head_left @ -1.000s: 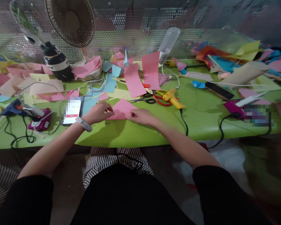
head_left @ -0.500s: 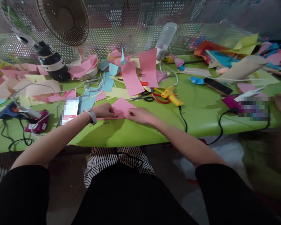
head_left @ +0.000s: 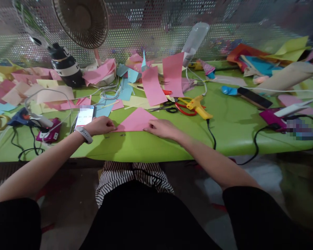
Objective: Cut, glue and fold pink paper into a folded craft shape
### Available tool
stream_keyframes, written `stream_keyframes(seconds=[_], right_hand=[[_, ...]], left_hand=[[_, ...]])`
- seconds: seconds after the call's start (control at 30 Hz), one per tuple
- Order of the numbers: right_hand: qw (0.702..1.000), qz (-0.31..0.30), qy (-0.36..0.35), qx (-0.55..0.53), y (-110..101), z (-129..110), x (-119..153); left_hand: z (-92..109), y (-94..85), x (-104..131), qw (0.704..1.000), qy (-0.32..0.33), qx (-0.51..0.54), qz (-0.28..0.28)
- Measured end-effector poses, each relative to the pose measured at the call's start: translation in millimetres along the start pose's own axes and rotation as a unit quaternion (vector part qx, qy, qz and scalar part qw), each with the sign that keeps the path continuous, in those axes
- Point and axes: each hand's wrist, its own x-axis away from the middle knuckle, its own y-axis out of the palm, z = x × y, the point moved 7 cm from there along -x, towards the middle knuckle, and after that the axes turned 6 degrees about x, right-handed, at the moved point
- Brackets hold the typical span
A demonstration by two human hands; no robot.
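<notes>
left hand (head_left: pixel 100 125) slides outward along pink paper (head_left: pixel 136 120)

curled nearly closed, its fingers touch the sheet's left corner; the right hand (head_left: pixel 160 128), fingers bunched, rests at its right. whether either pinches cannot be told. the paper lies between both sets of fingers, scissors (head_left: pixel 170 109) just beyond the right.

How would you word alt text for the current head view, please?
A person's left hand and right hand touch opposite sides of a pointed pink paper on a green table; scissors, a yellow glue gun and scattered coloured papers lie beyond.
</notes>
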Motion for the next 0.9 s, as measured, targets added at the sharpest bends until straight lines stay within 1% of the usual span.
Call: stream_keyframes(seconds=[0.1, 0.17, 0.23, 0.27, 0.3, 0.33, 0.4, 0.43, 0.47, 0.53, 0.6, 0.67, 0.77, 0.9], right_hand=[[1.000, 0.001, -0.006, 0.001, 0, -1, 0], [1.000, 0.001, -0.009, 0.003, -1, -1, 0], [1.000, -0.001, -0.005, 0.009, -1, -1, 0], [1.000, 0.000, -0.003, 0.012, -2, -1, 0], [1.000, 0.000, -0.002, 0.014, -2, -1, 0], [1.000, 0.001, -0.002, 0.013, -2, -1, 0], [1.000, 0.003, -0.011, 0.002, -1, -2, -1], [1.000, 0.002, -0.013, -0.002, 0, -2, -1], [1.000, 0.001, -0.012, -0.003, 1, -1, -2], [1.000, 0.003, -0.014, 0.006, 3, 0, -3], [1.000, 0.006, -0.015, 0.018, 5, 1, -4], [1.000, 0.006, -0.022, 0.021, 7, 1, -4], [1.000, -0.001, -0.026, 0.017, 9, 0, -4], [0.999, 0.010, -0.031, 0.006, 8, 0, -3]], left_hand=[[-10, -5.3, 11, 0.998, -0.023, -0.060, 0.013], [-9, -11.1, 18, 0.992, -0.023, -0.115, 0.050], [5, -18.1, 26, 0.975, -0.014, -0.176, 0.133], [17, -20.3, 30, 0.961, -0.012, -0.202, 0.187], [31, -20.2, 33, 0.948, -0.011, -0.207, 0.242], [47, -12.0, 32, 0.947, 0.012, -0.196, 0.254], [84, 16.9, 23, 0.959, 0.080, -0.159, 0.223], [101, 34.5, 17, 0.963, 0.110, -0.149, 0.194], [114, 51.0, 10, 0.966, 0.128, -0.144, 0.172], [129, 76.7, -1, 0.972, 0.122, -0.133, 0.150], [133, 93.6, -9, 0.977, 0.105, -0.123, 0.140], [130, 101.8, -12, 0.979, 0.089, -0.116, 0.140], [121, 103.8, -10, 0.979, 0.070, -0.113, 0.155], [113, 104.6, -5, 0.978, 0.052, -0.120, 0.161]])
